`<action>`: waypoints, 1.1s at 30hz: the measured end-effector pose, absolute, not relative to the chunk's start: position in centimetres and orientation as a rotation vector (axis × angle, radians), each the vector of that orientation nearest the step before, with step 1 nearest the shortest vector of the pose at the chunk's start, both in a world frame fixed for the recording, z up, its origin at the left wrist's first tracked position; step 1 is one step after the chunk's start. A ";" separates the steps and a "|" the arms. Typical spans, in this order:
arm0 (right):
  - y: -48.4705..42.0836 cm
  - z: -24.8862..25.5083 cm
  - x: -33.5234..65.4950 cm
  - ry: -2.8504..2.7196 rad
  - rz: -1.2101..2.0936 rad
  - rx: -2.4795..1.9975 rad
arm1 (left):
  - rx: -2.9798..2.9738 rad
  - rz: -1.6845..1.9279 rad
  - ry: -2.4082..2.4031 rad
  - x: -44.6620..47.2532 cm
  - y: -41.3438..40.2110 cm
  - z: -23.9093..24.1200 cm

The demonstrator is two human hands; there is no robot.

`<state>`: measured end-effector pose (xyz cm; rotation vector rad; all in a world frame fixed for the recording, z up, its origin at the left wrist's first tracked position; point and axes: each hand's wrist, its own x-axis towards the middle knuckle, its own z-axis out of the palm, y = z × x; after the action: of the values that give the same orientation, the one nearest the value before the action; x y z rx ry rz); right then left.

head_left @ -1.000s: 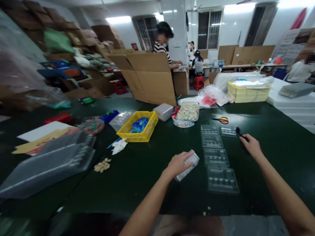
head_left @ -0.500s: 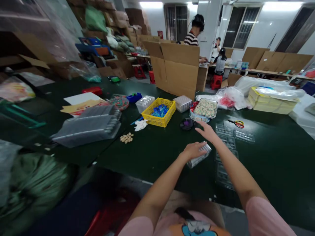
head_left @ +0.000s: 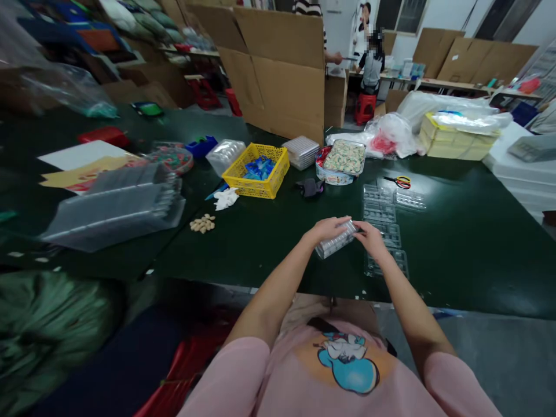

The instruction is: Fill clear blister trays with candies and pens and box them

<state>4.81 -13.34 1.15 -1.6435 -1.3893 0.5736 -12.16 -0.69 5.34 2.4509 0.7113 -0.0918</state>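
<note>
We had our left hand [head_left: 326, 230] clamped on a small clear plastic stack [head_left: 337, 244], its fingers laid over the far upper side. Our right hand [head_left: 370, 236] met the stack's right end with its fingertips; we could not tell whether it had closed on that end. The stack sat tilted between the two hands, over the near part of the dark green tabletop [head_left: 460, 249], and we could not make out whether it touched the surface.

Just beside our right hand, and partly behind it, a column of clear trays [head_left: 379, 212] ran away from us. A single clear tray [head_left: 410, 200] lay to the right of that column, with the scissors [head_left: 403, 182] just beyond it. Past our left hand, on the far side, lay a dark object [head_left: 310, 187], and farther on stood a tin [head_left: 334, 178] with a tray of small pale pieces [head_left: 345, 156] on top. Well to the left of our left hand we saw a yellow basket [head_left: 260, 188] holding blue packets [head_left: 259, 168], a crumpled white tissue [head_left: 226, 198] and a little pile of beige pieces [head_left: 202, 223].
</note>
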 end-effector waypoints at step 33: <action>-14.3 -2.4 3.5 -1.535 -0.064 -1.747 | 2.336 -0.111 0.766 -13.3 -2.1 6.2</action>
<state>3.46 -14.34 -2.39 -1.7472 -1.5351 -0.0637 -13.32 -2.09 6.22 2.3360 0.7657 -0.1112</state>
